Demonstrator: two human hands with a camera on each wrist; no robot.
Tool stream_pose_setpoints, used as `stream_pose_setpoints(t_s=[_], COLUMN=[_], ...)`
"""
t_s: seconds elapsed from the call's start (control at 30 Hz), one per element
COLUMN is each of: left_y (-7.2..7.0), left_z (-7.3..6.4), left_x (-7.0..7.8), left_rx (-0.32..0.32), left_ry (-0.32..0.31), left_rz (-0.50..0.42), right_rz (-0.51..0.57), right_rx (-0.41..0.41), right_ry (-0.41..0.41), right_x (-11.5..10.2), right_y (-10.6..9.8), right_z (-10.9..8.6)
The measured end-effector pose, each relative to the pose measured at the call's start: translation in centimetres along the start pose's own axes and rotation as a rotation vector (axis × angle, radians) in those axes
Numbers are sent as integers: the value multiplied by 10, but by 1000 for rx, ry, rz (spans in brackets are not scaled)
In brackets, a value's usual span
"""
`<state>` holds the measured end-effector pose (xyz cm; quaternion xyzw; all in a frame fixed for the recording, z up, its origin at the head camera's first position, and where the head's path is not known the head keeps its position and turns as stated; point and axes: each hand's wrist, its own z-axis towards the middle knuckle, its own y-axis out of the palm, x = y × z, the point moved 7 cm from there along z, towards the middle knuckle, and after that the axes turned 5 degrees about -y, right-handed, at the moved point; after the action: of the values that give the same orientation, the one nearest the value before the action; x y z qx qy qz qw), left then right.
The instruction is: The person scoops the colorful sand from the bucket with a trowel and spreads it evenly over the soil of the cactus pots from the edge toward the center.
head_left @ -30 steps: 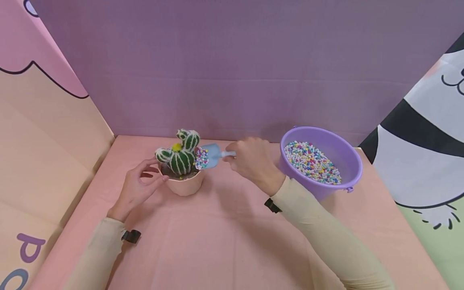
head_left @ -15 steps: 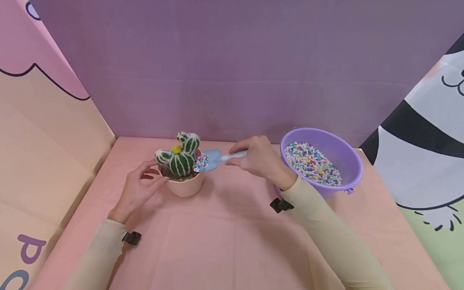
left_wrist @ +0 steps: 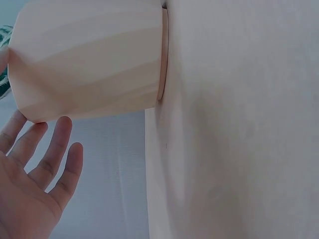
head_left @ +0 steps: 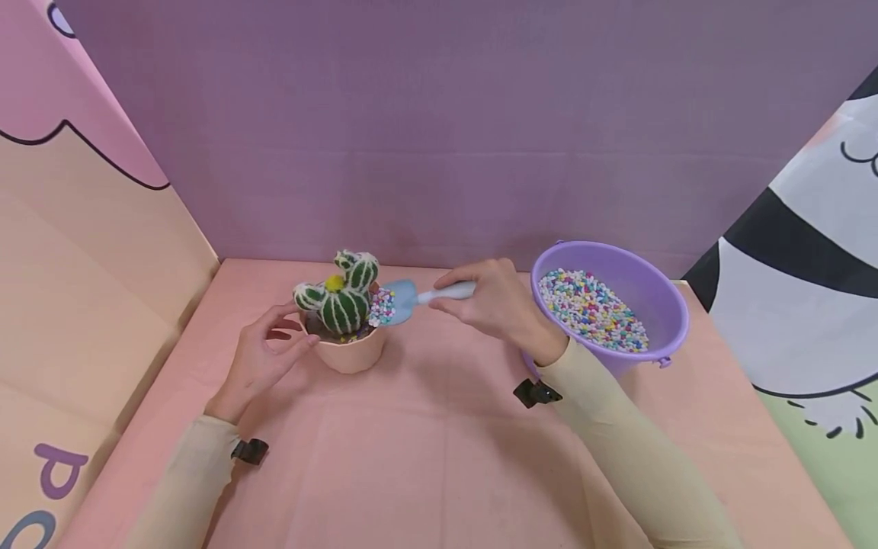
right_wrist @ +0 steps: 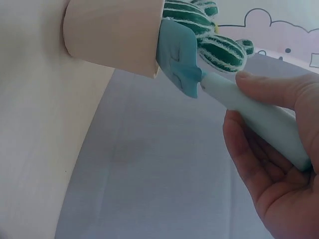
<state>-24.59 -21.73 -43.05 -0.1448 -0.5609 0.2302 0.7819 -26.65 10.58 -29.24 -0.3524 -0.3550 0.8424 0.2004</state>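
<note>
On pink-covered table point(head_left: 384, 465), left of centre: small pale-peach round pot point(head_left: 350, 357). Holds dark brown soil point(head_left: 315, 326), a few small coloured bits, and fuzzy green-and-white striped cactus point(head_left: 344, 310) with yellow tuft. Well to the right: deep purple plastic bucket point(head_left: 655, 297). Holds sloping heap of small multicoloured beads point(head_left: 593, 311). At pot's right rim: pale-blue plastic shovel point(head_left: 405, 297), with more beads on blade. Right hand point(head_left: 501, 305): pinches shovel handle between thumb and fingers. Left hand point(head_left: 257, 358): spread, with thumb and some fingertips against pot near rim; little finger clear. On cream left wall point(head_left: 75, 320): purple letter point(head_left: 62, 454), part of grey-blue rounded one point(head_left: 48, 526); word cut off, unreadable
</note>
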Motion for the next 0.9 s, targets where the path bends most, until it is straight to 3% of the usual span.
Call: stream_pose_setpoints(t_s=[0.53, 0.9], left_y=[-1, -4], left_z=[1, 2], left_x=[0, 0], left_rx=[38, 63], left_ry=[-15, -16], left_rz=[9, 20], right_rz=[-9, -26], right_rx=[97, 112], right_ry=[-110, -199], right_x=[-15, -25], right_y=[-1, -1], right_z=[-5, -6])
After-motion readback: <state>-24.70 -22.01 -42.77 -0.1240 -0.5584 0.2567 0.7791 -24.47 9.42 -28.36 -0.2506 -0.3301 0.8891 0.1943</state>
